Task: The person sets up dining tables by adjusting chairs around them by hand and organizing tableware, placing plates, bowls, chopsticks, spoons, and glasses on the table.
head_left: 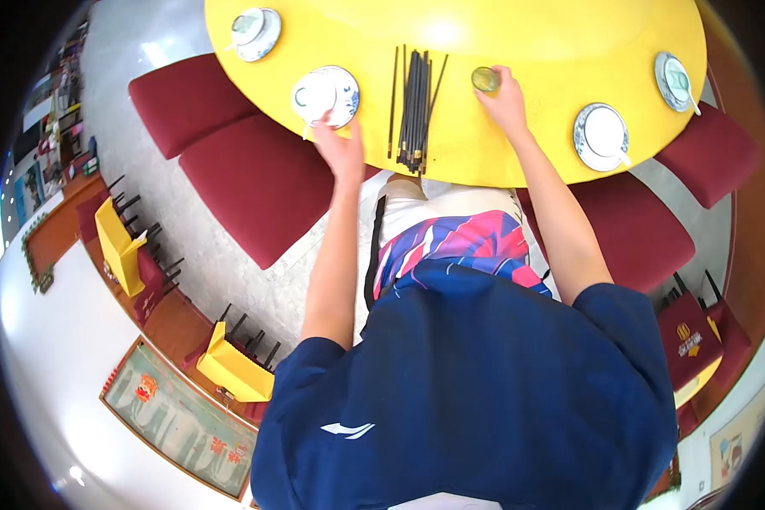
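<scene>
- The right hand [507, 99] held a glass [485, 79], thumb and fingers closed round its side; whether its base rested on the yellow surface [561, 51] could not be told
- The glass looked light, stiff, slick and breakable, best gripped by its side wall, off the rim
- The left hand [342, 153] had fingers parted at the near side of a plate [351, 100] bearing a bowl [317, 89]; whether they gripped the spoon [308, 131] there could not be told
- Plate and bowl seemed stiff, smooth and fragile, best taken by the outer rim
- Between the hands lay chopsticks [414, 110], thin, probably light and apt to roll
- The surface's edge curved close by the left hand, leaving its plate little margin
- Room to move ran beyond the right hand, while a second plate [580, 144] sat to its right, nearer the body
</scene>
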Motion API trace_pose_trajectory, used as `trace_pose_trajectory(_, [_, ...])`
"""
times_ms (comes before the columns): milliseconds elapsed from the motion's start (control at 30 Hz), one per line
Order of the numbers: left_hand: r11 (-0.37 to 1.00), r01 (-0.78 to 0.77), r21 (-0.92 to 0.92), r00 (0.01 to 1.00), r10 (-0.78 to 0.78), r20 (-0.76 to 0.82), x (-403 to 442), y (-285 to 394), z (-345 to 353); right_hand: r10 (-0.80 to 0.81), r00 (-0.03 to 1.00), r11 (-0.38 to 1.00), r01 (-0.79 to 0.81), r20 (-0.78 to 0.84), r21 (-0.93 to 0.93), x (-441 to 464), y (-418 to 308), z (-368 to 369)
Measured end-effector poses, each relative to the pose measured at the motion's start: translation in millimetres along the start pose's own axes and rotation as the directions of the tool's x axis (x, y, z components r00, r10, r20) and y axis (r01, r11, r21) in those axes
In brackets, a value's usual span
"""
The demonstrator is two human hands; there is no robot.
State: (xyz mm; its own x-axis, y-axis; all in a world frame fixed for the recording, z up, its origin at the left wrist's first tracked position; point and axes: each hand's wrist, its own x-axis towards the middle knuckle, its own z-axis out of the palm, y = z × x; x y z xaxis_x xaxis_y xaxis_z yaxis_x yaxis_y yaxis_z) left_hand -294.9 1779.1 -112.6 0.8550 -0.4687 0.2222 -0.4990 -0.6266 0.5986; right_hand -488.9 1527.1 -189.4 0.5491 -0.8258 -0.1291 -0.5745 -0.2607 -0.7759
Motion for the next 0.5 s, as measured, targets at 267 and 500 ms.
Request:
trace_pose_trajectory(267, [0.937, -0.016, 0.348, 0.976, -0.061, 0.211, 102, -60, -11, 0.191, 0.981, 0.950, -0.193, -0.032, -0.247, -16, -23, 1])
trace_pose_trajectory(500, [0.977, -0.038, 0.208, 0.928, -0.043, 0.371, 125, -68, -24, 0.286, 0.952, 0.946, -0.298, -0.106, -0.129, -79, -25, -28])
